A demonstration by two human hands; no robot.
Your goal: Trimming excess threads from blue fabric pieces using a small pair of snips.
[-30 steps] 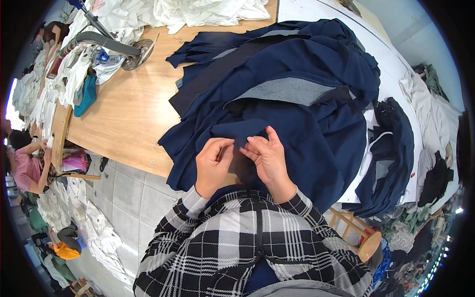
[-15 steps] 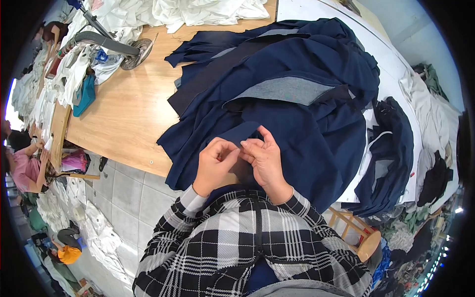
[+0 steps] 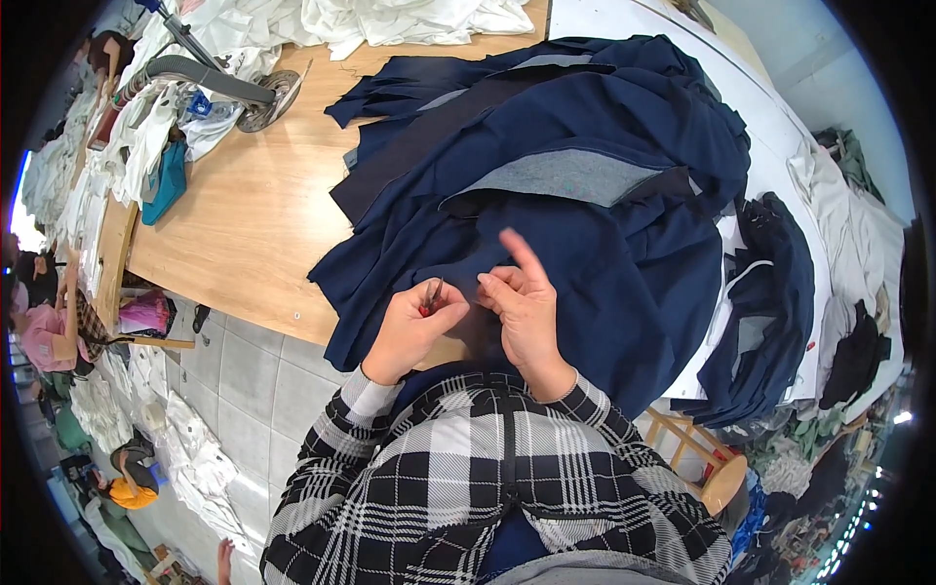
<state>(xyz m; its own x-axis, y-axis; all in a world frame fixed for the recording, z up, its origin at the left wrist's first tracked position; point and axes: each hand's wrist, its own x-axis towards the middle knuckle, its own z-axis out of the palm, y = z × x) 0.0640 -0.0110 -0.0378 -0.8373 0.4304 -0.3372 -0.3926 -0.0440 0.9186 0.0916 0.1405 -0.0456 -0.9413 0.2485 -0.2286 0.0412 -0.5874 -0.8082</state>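
My left hand (image 3: 414, 331) is closed around small thread snips (image 3: 432, 296) with a touch of red on the handle, dark blades pointing up. Close beside it, my right hand (image 3: 524, 317) has thumb and fingers pinched together while its index finger, smeared by motion, points upward. Whatever that pinch holds is too small or hidden to tell. Beneath and beyond both hands, navy fabric pieces (image 3: 585, 263) lie heaped over the table edge. A grey fabric patch (image 3: 565, 177) shows among their folds.
The wooden table (image 3: 234, 244) extends left, with a lamp-like stand (image 3: 268, 102) on it. White garments (image 3: 409, 21) are piled at the far side. More navy cloth (image 3: 770, 312) lies at right, above a wooden stool (image 3: 723, 483). A person in pink (image 3: 54, 336) sits at far left.
The navy fabric edge has dropped from between my fingers. My left hand has shifted slightly left and turned, showing the snips. My right index finger has lifted.
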